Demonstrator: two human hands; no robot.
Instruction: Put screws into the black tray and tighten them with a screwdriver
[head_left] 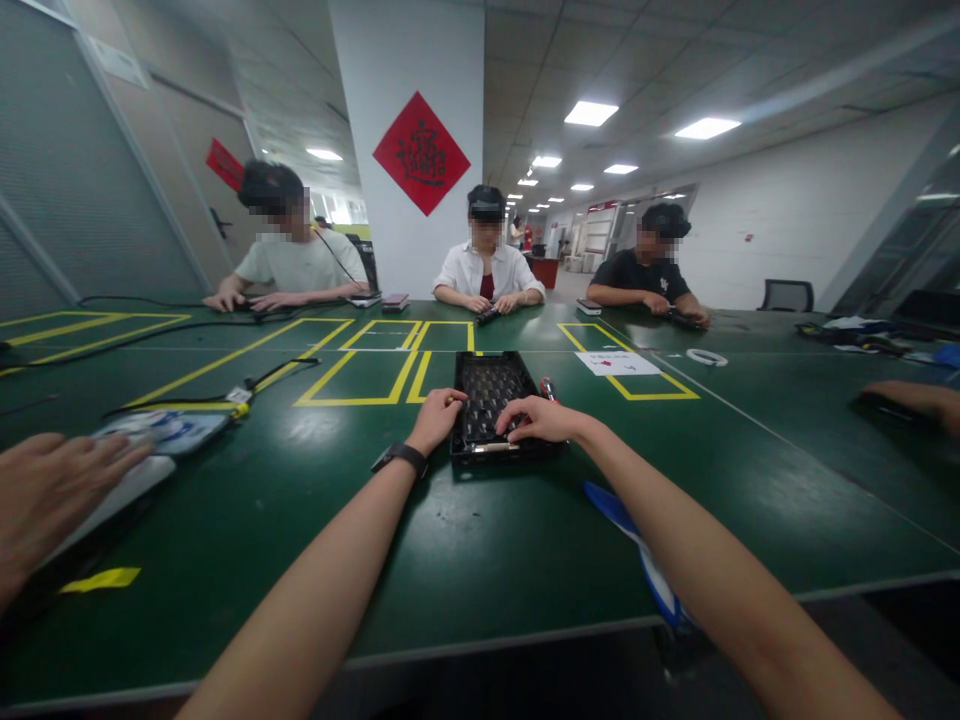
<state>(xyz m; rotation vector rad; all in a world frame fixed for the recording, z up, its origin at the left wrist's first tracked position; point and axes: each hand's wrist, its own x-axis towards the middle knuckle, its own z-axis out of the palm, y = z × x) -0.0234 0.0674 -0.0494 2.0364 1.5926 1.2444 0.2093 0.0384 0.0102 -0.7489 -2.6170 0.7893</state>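
Note:
A black plastic tray (491, 462) with rows of small compartments lies in front of me on the green table. My left hand (437, 420), with a dark watch on its wrist, is at the tray's left edge; its fingers are closed, and a small yellowish bit shows at the fingertips. Over the tray's right half reaches my right hand (534, 418), its fingers bent down and together above the compartments. What they hold, if anything, is too small to make out. A light strip (495, 447) lies along the tray's near edge. Just beyond my right hand is a red-and-black screwdriver-like handle (549, 388).
A blue-and-white object (634, 535) lies partly under my right forearm. Yellow tape outlines (352, 402), a paper sheet (616, 363) and a white ring (706, 357) are farther off. Another person's hand (64, 490) rests at left over a white item. Several people sit around the table.

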